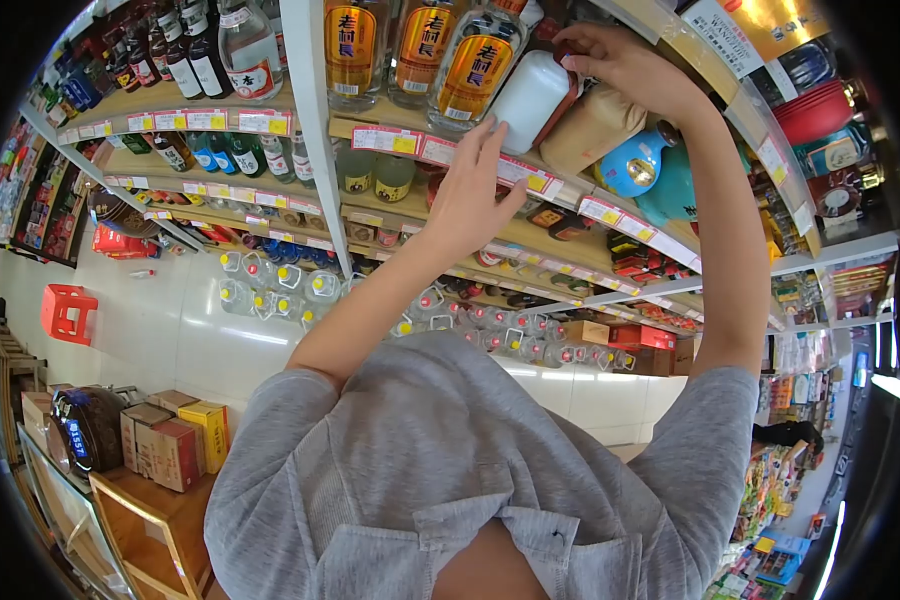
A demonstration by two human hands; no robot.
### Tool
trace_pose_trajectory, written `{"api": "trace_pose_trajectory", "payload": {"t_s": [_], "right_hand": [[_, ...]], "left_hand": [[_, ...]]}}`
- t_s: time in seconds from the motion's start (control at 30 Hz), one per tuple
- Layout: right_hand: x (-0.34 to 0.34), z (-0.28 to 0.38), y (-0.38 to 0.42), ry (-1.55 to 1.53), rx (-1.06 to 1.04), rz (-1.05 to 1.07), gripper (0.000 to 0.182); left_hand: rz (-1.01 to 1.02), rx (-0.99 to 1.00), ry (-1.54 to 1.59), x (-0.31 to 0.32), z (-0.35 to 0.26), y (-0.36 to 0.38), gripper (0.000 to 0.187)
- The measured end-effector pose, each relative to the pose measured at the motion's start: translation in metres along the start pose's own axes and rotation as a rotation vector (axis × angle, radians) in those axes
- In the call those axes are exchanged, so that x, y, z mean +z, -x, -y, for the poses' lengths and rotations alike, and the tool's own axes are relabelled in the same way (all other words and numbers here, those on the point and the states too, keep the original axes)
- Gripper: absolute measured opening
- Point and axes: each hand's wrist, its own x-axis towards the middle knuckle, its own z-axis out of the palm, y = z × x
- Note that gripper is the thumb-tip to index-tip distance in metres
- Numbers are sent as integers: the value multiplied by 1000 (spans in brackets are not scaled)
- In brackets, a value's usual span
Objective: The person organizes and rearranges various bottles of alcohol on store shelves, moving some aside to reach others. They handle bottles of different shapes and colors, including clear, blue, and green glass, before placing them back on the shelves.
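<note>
A white bottle with rounded edges and a dark red side stands tilted in view on the upper shelf. My right hand reaches over from the right, its fingers bent and closed at the bottle's top end. My left hand is in front of the shelf edge, fingers stretched and apart. One of its fingertips touches the lower part of the white bottle. To the left stand clear liquor bottles with orange labels. On the right are a tan wrapped package and a round blue bottle.
Price tags line the shelf edges. More bottles fill the left shelves. Large clear jugs stand on the floor below. Farther back are a red stool, stacked cartons and a wooden cabinet.
</note>
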Motion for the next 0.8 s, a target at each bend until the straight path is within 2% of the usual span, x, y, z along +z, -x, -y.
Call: {"api": "trace_pose_trajectory", "payload": {"t_s": [0.1,0.2,0.4,0.5,0.7,0.8], "right_hand": [[0,-4,0,-16,2,-40,52],[5,-10,1,55,-15,-170,58],[4,9,-2,159,185,-146,65],[4,3,-6,295,156,-186,69],[13,8,-5,337,196,-274,72],[9,22,-1,330,271,-211,72]], "left_hand": [[3,-7,6,-1,-3,0,73],[-1,8,8,-1,-2,-2,74],[18,23,-7,-2,0,-2,77],[32,5,4,-3,-2,-3,78],[67,-11,-13,-2,-1,-7,80],[80,-14,-10,-2,-2,-6,80]]}}
